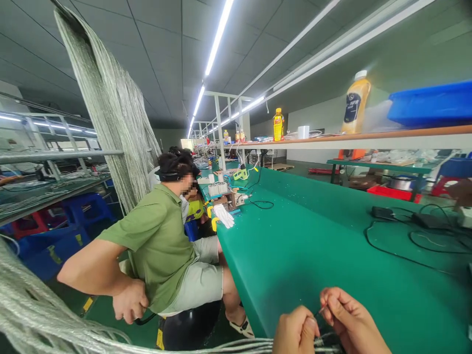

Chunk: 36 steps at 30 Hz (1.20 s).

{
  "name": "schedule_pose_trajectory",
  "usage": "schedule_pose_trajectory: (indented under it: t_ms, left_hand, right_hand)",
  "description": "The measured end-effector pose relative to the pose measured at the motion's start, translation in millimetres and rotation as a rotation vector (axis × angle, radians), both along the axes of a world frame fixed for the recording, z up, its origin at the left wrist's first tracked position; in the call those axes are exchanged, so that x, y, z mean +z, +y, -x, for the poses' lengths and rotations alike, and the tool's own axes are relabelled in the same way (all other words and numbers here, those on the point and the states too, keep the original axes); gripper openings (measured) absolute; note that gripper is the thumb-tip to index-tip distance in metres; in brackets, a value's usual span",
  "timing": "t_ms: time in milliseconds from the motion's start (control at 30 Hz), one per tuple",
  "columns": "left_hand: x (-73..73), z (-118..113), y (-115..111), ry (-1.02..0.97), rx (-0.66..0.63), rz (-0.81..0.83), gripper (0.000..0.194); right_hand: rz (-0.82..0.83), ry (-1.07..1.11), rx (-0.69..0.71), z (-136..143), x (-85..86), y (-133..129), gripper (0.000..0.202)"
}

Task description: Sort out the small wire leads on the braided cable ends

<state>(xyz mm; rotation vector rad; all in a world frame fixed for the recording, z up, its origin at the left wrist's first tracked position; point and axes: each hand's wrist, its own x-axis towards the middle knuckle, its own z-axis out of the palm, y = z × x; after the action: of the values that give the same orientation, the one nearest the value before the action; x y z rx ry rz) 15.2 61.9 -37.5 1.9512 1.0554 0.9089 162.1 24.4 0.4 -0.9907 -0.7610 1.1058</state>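
At the bottom right my left hand (297,330) is closed, thumb against its fingers, near the front edge of the green table (295,246). My right hand (352,319) pinches a thin dark cable end (322,310) between thumb and fingertips. That end reaches toward my left hand, which grips the cable; its fingers hide most of it. A bundle of silvery braided cables (236,346) runs along the bottom from the left and passes by my left hand. More cable ends show blurred below, between my hands.
A co-worker (158,241) in a green shirt sits to the left. Silvery cables (110,103) hang over a rail. Black cords (387,246) and adapters lie right. A white glove (223,215) lies near a small machine (230,196). The shelf (317,142) holds bottles and a blue bin (431,105).
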Motion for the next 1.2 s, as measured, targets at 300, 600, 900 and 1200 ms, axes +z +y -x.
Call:
schedule_pose_trajectory:
  t_ms: [300,600,900,1200]
  left_hand:
    - [28.1,11.2,-4.4,-0.02,-0.109,0.051,0.041]
    - [27.0,11.9,-4.6,-0.044,-0.118,0.051,0.038]
    - [28.9,13.4,-5.8,-0.029,-0.124,0.048,0.037]
    - [33.3,6.4,-3.1,0.012,-0.1,0.028,0.035]
  right_hand:
    - [-0.063,-0.076,-0.068,3.5,22.4,-4.7,0.027]
    - [-0.081,-0.034,-0.084,-0.9,17.3,-1.7,0.022]
    - [-0.092,-0.273,0.076,7.9,17.0,-6.3,0.025]
    - [-0.02,-0.147,-0.075,-3.5,0.0,2.5,0.024]
